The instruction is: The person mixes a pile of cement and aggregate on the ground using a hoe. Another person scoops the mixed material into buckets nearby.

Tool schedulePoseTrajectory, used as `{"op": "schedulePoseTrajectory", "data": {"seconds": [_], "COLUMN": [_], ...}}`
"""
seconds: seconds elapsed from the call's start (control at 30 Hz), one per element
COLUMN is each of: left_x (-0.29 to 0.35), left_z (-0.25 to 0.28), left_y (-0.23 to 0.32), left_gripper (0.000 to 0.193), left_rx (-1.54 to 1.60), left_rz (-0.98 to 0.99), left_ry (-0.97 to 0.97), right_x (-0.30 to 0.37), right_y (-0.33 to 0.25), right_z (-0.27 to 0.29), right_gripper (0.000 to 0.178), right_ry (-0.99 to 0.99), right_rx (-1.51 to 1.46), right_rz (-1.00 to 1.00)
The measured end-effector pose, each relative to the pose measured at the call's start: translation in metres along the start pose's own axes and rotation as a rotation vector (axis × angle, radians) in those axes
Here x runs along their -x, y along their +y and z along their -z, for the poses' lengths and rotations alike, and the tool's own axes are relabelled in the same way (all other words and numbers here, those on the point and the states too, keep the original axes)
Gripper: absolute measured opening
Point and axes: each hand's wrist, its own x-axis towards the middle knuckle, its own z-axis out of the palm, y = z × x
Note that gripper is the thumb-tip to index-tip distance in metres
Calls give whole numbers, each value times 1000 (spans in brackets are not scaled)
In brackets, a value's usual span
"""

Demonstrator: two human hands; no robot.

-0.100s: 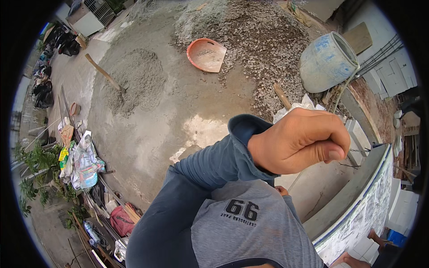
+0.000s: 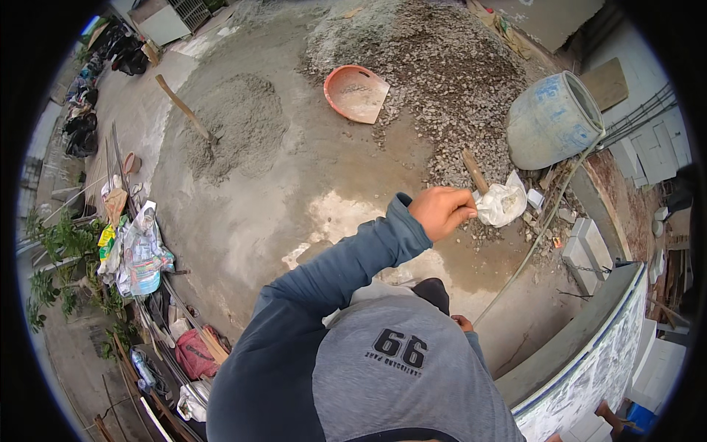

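Observation:
My left arm, in a blue-grey sleeve, reaches across my front. My left hand (image 2: pixel 442 212) is closed, back of the hand up, with thumb and fingers pressed together. In the picture its fingertips meet the edge of a crumpled white bag (image 2: pixel 504 202) by the gravel; whether they pinch it I cannot make out. Only a little of my right hand (image 2: pixel 462 323) shows beside my grey shirt. Its fingers look curled, and what they hold, if anything, is hidden. A thin pale hose (image 2: pixel 527 253) runs along the ground close by that hand. Beside the bag a wooden handle (image 2: pixel 474 169) sticks up.
An orange-rimmed scoop (image 2: pixel 356 94) lies at the edge of the gravel pile (image 2: pixel 449 66). Far left, a stick-like handle (image 2: pixel 183 107) stands in wet grey mortar (image 2: pixel 239 121). A blue-stained barrel (image 2: pixel 549 121) and pale blocks (image 2: pixel 587 252) are right; bags and scrap (image 2: pixel 140 254) left.
My left hand has moved away from my head, down and to the left, toward the ground. The white bag and wooden handle, partly hidden behind it before, now show more fully.

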Motion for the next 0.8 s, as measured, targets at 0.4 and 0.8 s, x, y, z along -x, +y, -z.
{"op": "schedulePoseTrajectory", "data": {"seconds": [0.4,0.8], "left_x": [469,167], "left_z": [61,62], "left_y": [-199,-220], "left_gripper": [35,18], "left_rx": [-382,130], "left_rz": [1569,1216], "left_ry": [-989,270], "right_x": [-132,-241], "right_y": [137,-181], "right_z": [56,90], "right_gripper": [25,32], "right_ry": [-122,-182], "right_rx": [380,118], "right_rz": [-43,113]}}
